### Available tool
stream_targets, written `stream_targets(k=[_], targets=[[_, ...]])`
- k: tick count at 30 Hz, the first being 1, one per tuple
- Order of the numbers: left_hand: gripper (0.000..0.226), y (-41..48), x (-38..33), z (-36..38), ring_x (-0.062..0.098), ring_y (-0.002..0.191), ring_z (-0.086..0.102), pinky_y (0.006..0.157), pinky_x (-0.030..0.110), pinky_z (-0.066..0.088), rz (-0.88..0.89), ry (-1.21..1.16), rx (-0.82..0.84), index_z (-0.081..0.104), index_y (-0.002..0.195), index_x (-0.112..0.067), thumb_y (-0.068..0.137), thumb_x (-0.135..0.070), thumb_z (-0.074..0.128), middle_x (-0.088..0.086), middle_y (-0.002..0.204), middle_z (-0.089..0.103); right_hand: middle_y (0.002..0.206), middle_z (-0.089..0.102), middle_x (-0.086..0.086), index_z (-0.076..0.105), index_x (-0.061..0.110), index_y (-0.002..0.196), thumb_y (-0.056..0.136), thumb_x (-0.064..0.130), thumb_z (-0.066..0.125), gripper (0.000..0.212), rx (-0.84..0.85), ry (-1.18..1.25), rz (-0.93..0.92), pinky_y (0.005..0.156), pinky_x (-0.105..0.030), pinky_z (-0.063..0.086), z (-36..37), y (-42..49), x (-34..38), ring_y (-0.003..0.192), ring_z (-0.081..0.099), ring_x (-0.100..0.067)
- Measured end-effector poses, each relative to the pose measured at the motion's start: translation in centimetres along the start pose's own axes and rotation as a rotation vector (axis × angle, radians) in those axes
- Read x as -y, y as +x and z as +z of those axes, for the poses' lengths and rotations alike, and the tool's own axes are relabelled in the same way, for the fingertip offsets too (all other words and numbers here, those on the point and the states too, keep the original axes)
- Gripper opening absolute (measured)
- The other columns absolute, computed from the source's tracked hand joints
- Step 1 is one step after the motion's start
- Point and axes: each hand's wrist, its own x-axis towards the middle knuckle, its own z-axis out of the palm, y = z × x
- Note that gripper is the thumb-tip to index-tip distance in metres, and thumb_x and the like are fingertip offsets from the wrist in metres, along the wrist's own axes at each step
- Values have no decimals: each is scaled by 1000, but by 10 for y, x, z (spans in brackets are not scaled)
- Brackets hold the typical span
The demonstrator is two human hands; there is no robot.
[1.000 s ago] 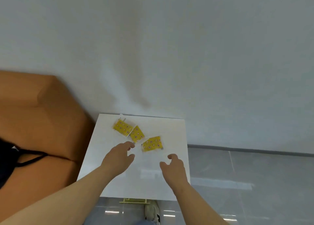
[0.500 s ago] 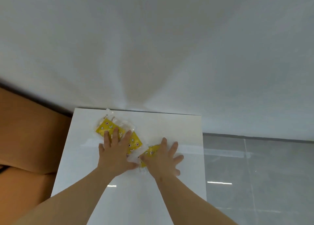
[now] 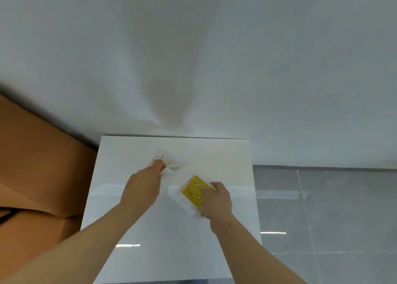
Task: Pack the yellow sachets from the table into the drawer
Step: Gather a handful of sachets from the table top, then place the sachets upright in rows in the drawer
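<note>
Yellow sachets on a white table (image 3: 225,159), seen from above through a head camera. 2 bare hands reach forward over the glossy top.

The right hand (image 3: 219,200) holds the near sachet (image 3: 193,190), with its fingers curled over the right edge of the sachet. Most of the printed yellow face shows to the left of the knuckles. The long axis of this sachet runs diagonally, from far-left down to near-right, toward the wrist. A pale, blurred margin trails along its lower left side.

The left hand (image 3: 144,187) stretches further away. Its fingertips are bunched down on the far sachet (image 3: 155,162) and seem to pinch it. Only a sliver of yellow shows past and beside the fingers, so the direction of its long axis cannot be told. A small pale glint lies just right of those fingertips, and what it is cannot be told.

The 2 sachets are apart, 1 under each hand, and each hand is nearest its own. No drawer is in view. Judging by this, both sachets are gripped but not yet packed, and carrying them off depends on where the drawer sits.

A brown cardboard box (image 3: 38,165) stands to the left. Grey floor tiles (image 3: 322,219) lie to the right.
</note>
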Motion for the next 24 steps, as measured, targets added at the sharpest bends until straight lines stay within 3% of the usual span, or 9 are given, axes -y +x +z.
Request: stream_targets(k=[3, 6, 8, 10, 14, 17, 19, 21, 24], targets=[[11, -49, -2, -28, 17, 61, 48, 53, 24, 35, 38, -125, -98, 51, 101, -15, 95, -25, 47, -7, 66, 48, 97, 65, -6, 59, 21, 99, 89, 7, 42, 24, 56, 277, 41, 56, -28, 54, -10, -50, 8, 82, 64, -23], [7, -102, -9, -58, 21, 61, 54, 48, 23, 31, 164, -162, -255, 57, 86, -14, 88, -20, 60, -1, 69, 59, 98, 67, -11, 61, 18, 106, 90, 1, 43, 30, 182, 505, 33, 64, -35, 58, -20, -118, 9, 80, 65, -26], [9, -140, -15, -78, 20, 65, 51, 49, 20, 30, 246, -192, -271, 55, 79, -15, 86, -15, 61, 0, 73, 62, 102, 67, -14, 63, 14, 109, 91, 7, 49, 23, 220, 618, -2, 69, -37, 58, -25, -169, -4, 86, 66, -28], [7, -182, -21, -90, 16, 74, 46, 56, 17, 33, 334, -218, -227, 55, 81, -17, 85, -12, 57, -5, 78, 56, 103, 67, -15, 65, 10, 106, 95, 20, 49, 21, 238, 771, -14, 68, -37, 56, -30, -221, -27, 90, 65, -29], [15, -265, -39, -110, 17, 83, 51, 64, 15, 37, 544, -325, -70, 61, 89, -15, 81, -4, 56, -2, 89, 62, 105, 71, -16, 67, 11, 108, 93, 49, 47, 46, 229, 954, -83, 69, -36, 56, -52, -304, -73, 94, 68, -28], [27, -322, -60, -119, 17, 92, 57, 79, 26, 46, 730, -326, 99, 60, 90, -32, 84, -8, 51, -4, 103, 66, 101, 72, -15, 67, 9, 107, 90, 34, 58, 31, 119, 981, -163, 68, -34, 57, -80, -353, -109, 87, 68, -27], [32, -361, -75, -122, 7, 101, 56, 83, 15, 43, 870, -315, 170, 52, 99, -40, 85, -11, 48, -16, 113, 61, 107, 69, -20, 64, 4, 113, 89, 19, 60, 29, 54, 1012, -190, 76, -40, 56, -100, -384, -135, 87, 67, -30], [33, -403, -90, -118, -5, 104, 49, 81, 0, 36, 932, -333, 248, 63, 94, -39, 87, -8, 54, -28, 115, 50, 104, 69, -22, 62, 1, 113, 88, 7, 58, 26, -55, 1026, -235, 78, -44, 55, -123, -412, -168, 85, 67, -33], [31, -479, -120, -105, -8, 106, 51, 80, -1, 39, 946, -483, 383, 66, 83, -38, 82, -8, 63, -27, 115, 56, 94, 71, -18, 64, 5, 100, 88, 2, 57, 15, -220, 1017, -333, 78, -47, 54, -165, -464, -231, 81, 68, -32]])
